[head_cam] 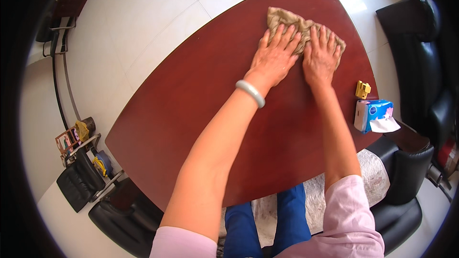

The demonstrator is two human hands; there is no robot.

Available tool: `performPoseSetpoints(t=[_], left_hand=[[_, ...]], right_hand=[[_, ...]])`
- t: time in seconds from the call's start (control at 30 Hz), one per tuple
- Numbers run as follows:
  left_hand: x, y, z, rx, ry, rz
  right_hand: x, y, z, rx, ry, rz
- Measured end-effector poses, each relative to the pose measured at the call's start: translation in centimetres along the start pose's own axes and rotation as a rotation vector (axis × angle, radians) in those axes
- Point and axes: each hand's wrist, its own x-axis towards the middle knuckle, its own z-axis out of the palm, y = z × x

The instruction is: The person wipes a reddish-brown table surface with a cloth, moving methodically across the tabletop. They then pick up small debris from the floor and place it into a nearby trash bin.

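Note:
A crumpled brown cloth [304, 25] lies on the dark red wooden table [193, 107], towards its far right part. My left hand [276, 55] presses flat on the cloth's left half, fingers spread; a pale bangle circles that wrist. On the right half rests my right hand [321, 55], palm down with its fingers a little apart. Both hands are side by side, and neither is closed around the cloth. The palms' undersides are hidden.
Near the table's right edge are a small yellow object [363, 90] and a blue and white tissue pack [376, 114]. A black leather sofa [416, 64] stands at the right. Black chairs [80, 182] are at the lower left, beyond the table.

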Motion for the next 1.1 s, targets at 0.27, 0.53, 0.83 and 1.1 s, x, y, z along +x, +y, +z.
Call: performPoseSetpoints(t=[0.27,0.53,0.83,1.1], left_hand=[[-20.7,-0.8,-4.1,-0.114,-0.264,-0.129],[-34.9,5.3,-5.3,-0.144,-0.47,-0.132],[-42.1,9.8,-6.0,-0.247,-0.579,-0.003],[-45.9,13.6,-5.9,-0.213,-0.659,0.033]], right_hand=[[-15.9,-11.0,-6.0,0.241,-0.286,-0.082],[-29.3,-9.9,-12.2,0.355,-0.584,-0.29],[-38.6,-6.1,-15.2,0.402,-0.716,-0.431],[-41.9,-3.6,-17.7,0.361,-0.86,-0.547]])
